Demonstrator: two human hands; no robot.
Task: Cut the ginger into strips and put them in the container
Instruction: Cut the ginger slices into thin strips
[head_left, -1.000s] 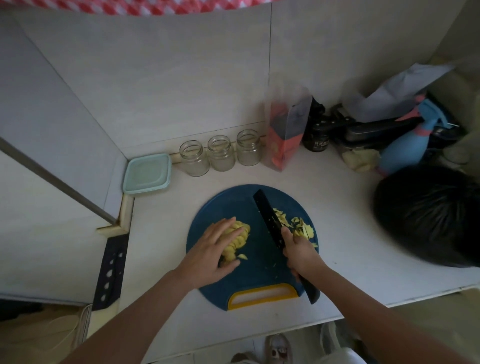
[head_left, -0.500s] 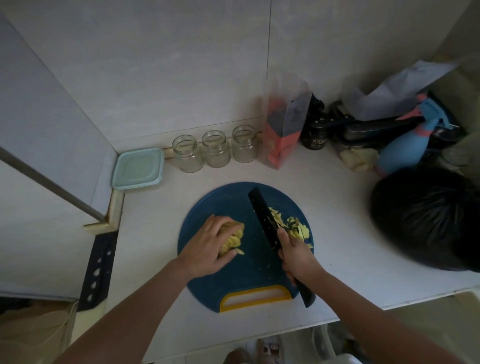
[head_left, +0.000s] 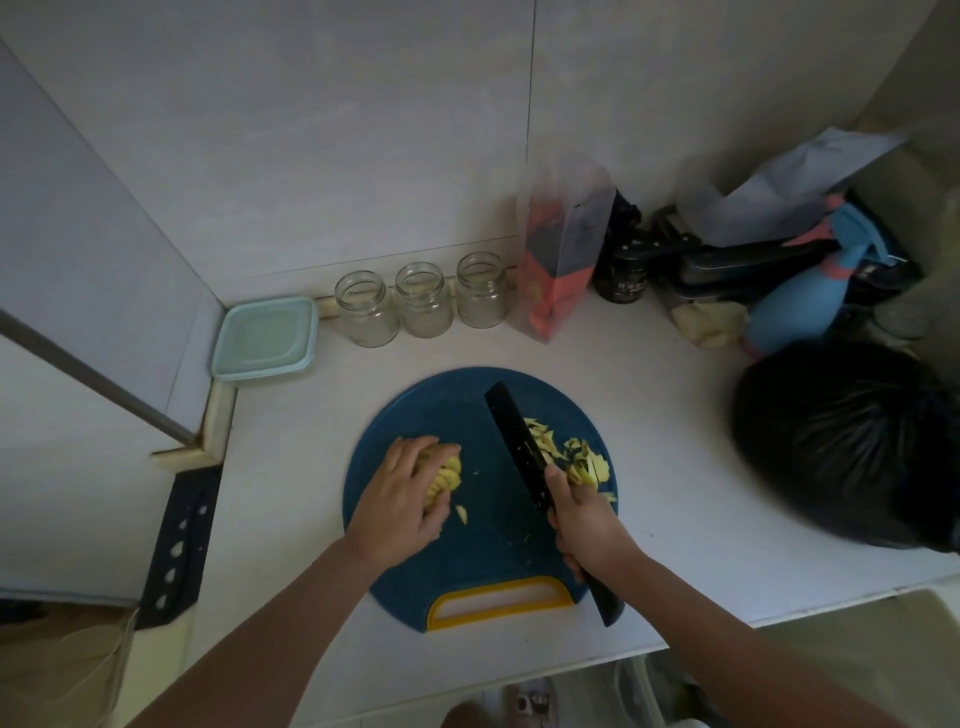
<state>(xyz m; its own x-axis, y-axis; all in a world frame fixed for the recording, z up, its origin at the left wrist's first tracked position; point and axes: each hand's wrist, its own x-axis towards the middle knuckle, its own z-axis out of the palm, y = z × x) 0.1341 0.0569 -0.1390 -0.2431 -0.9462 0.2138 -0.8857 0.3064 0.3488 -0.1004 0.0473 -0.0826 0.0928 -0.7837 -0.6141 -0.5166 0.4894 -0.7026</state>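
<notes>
Head view: left hand (head_left: 400, 499) sat on the left half of the round dark-blue plastic cutting board (head_left: 483, 561), fingers curled down over a fanned stack of pale-yellow ginger slices (head_left: 445, 475), pinning it. Right hand (head_left: 587, 519) was wrapped round the handle of the long black knife (head_left: 519, 441). The blade pointed away from the person with its tip tilted left, and was clear of the stack. Cut ginger strips (head_left: 579, 457) lay heaped right of the blade. The stack's long axis ran near-to-far, roughly parallel to the blade. Judgement: slices were light, stiff and damp, likely to slide apart. Best pinned from above, fingertips tucked back from the cut line. Pale-green square lidded plastic container (head_left: 265, 338) sat back-left, well apart.
</notes>
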